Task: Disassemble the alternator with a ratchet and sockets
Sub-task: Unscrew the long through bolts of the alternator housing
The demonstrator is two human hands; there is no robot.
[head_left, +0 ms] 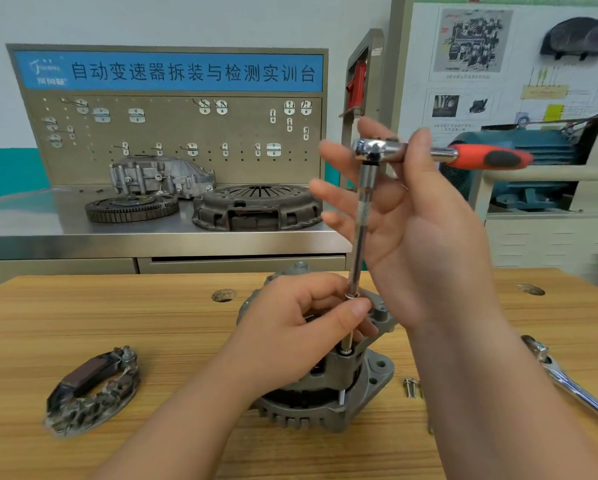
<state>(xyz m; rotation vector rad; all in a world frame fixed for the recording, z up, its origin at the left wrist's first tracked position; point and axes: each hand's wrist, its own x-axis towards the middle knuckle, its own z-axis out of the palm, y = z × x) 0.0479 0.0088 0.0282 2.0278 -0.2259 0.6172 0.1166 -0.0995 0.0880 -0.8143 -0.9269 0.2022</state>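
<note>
Alternator (pixel 353 386) stands on the wooden table (pixel 117 323), centre, near the front edge. An extension bar (pixel 359 237) rises upright from its housing to the ratchet (pixel 463 155), whose red handle points right.

Left hand (pixel 301 334): fingers and thumb curled round the bar's lower part, grasping it.

Right hand (pixel 411 230): released, fingers spread straight beside the bar, thumb in front of the ratchet handle.

Two screws (pixel 410 386) lie just right of the alternator; a second wrench (pixel 574 382) lies farther right.

Your left hand (pixel 304 327) sits low, fingers curled, pinching the extension bar (pixel 359 237). Your right hand (pixel 411 230) is raised above it, palm turned left, fingers straight and spread, thumb up.
</note>
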